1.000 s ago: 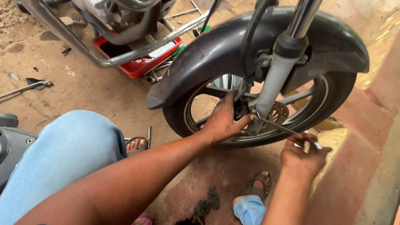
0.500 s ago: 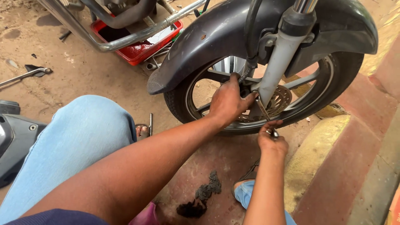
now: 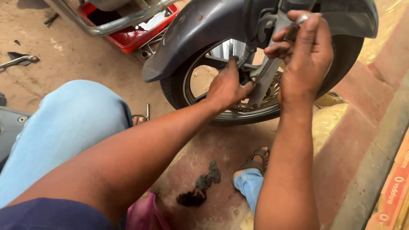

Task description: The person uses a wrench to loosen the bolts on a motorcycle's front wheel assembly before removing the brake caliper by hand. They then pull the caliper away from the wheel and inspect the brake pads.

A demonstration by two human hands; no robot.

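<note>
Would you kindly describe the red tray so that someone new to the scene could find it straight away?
Start at the motorcycle's front wheel under its dark grey mudguard. Look up and left, beneath the curved chrome bar: the red tray sits there on the sandy ground. It is the only bright red, shallow rectangular container, with dark liquid inside, unlike the grey metal tool lying farther left.

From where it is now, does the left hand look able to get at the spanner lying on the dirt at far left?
Probably not without letting go: the left hand is pressed at the wheel hub, and the spanner lies far off beyond the raised knee.
</note>
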